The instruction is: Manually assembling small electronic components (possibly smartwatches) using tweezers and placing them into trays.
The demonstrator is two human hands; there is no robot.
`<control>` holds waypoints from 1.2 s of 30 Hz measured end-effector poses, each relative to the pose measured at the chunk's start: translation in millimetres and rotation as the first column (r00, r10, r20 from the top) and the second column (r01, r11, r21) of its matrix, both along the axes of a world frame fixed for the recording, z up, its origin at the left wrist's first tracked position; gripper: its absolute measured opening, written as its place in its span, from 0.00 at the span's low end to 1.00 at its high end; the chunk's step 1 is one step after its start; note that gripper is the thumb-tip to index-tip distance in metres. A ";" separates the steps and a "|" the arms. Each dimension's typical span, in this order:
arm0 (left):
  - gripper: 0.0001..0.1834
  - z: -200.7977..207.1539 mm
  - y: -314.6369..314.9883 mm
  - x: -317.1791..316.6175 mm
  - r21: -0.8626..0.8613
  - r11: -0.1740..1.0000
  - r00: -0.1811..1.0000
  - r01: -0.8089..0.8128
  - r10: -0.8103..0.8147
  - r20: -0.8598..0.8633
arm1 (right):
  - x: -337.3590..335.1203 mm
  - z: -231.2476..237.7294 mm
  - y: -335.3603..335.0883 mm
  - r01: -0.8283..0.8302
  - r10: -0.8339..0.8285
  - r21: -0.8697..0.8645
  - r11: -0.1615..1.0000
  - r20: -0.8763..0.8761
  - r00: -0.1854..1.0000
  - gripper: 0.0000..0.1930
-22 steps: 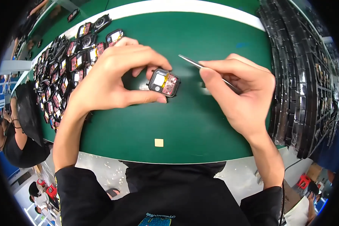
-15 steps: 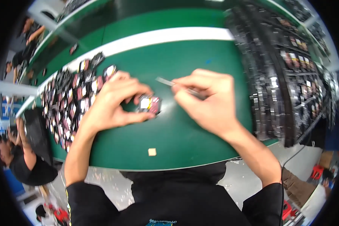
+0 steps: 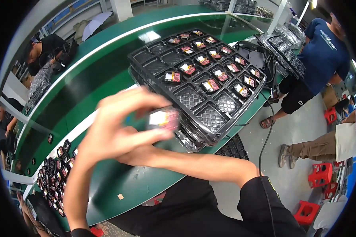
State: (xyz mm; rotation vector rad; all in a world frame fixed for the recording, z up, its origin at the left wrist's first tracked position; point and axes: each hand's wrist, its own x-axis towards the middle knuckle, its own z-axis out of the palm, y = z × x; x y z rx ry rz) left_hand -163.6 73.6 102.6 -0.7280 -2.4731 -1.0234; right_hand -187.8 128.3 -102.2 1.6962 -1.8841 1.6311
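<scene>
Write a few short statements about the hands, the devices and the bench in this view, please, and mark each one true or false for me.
1. The left hand holds a square device. True.
2. The right hand is in full view. False: the left hand partly covers it.
3. The black tray carries several similar devices in its pockets. True.
4. The small cream square lies inside the black tray. False: it lies on the green table.
5. The heap of devices is to the right of the black tray in the picture. False: it is to the left.
6. Red stools show toward the picture's right side. True.
</scene>
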 end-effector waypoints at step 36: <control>0.13 -115.7 -320.8 188.4 -0.394 0.356 0.346 -0.847 0.933 0.099 | 17.5 75.9 23.4 -0.152 0.099 0.193 0.969 0.260 0.961 0.07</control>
